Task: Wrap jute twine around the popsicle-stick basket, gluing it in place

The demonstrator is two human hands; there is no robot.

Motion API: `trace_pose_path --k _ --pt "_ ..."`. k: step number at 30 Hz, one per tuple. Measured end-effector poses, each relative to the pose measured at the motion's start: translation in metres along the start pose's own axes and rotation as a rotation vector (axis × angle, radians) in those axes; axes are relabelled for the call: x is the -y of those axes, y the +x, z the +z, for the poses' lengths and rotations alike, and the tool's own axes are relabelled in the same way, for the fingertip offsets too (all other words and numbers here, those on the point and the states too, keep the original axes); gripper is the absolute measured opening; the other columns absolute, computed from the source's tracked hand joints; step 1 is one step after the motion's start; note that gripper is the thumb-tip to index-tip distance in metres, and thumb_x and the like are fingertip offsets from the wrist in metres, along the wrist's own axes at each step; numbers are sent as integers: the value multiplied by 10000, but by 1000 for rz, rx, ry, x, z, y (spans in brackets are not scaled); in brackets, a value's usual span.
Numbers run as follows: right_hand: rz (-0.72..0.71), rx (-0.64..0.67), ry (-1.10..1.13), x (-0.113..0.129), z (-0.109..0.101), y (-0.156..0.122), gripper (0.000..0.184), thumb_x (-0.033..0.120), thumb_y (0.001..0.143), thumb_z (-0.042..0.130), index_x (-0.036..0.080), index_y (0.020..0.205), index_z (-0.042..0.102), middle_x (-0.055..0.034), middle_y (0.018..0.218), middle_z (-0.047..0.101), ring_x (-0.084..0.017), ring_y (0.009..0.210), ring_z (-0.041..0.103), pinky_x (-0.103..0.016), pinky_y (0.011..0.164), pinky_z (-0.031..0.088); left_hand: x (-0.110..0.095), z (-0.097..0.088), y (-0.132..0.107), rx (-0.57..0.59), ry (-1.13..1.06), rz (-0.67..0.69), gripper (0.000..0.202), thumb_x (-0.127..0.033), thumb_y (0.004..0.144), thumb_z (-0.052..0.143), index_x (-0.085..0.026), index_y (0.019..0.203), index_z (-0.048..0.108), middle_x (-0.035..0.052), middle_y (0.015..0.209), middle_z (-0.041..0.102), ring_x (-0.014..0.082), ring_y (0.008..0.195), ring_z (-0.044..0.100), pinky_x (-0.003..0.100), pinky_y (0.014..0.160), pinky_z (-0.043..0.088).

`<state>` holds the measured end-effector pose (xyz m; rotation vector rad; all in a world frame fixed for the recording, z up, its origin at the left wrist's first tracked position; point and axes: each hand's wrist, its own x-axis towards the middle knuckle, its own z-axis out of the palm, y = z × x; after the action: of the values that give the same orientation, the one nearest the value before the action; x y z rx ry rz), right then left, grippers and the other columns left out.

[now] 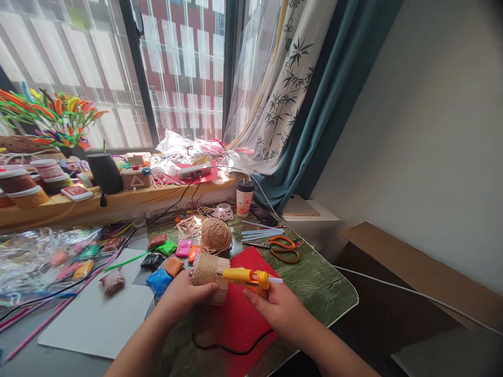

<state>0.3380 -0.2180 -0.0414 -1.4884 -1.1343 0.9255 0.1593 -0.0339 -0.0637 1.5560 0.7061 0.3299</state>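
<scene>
The fingers of the left hand (186, 287) are closed around a stick holder (205, 269), the thumb laid along its near side. The holder is tipped onto its side, its long axis running roughly left to right: the end wound in twine sits in the left hand, and the bare wooden sticks face the right hand (277, 309). That hand's fingers are wrapped around the grip of a yellow glue gun (245, 276), just right of the holder. The gun lies almost in line with the holder's axis, its nozzle (221, 273) pointing left over the bare sticks, near the edge of the winding. Whether the tip touches the wood or hangs just above it, I cannot tell from this angle. The left hand is the nearer one to the holder; the right reaches it only through the gun.

A red sheet (245, 327) spreads beneath and to the right of the holder, with a black cord (230, 350) looping across it on the near side. Just beyond the holder is a ball of twine (216, 235); to its left are small colored packets, a blue one (160, 281) among them. Farther off, beyond and to the right of the holder, lie orange-handled scissors (282, 241) and pale glue sticks (263, 234), with a paper cup (244, 200) behind them.
</scene>
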Motion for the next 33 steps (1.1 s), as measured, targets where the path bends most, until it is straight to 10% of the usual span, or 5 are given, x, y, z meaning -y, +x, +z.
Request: trace_pose_path --k 33 --pt "62 -79 -60 0 -2 2 439 564 904 609 183 1101 697 -15 743 634 -200 729 598 -287 668 498 4 2 0 41 3 12 452 -323 686 837 -109 1079 773 151 1075 834 394 1028 761 429 866 602"
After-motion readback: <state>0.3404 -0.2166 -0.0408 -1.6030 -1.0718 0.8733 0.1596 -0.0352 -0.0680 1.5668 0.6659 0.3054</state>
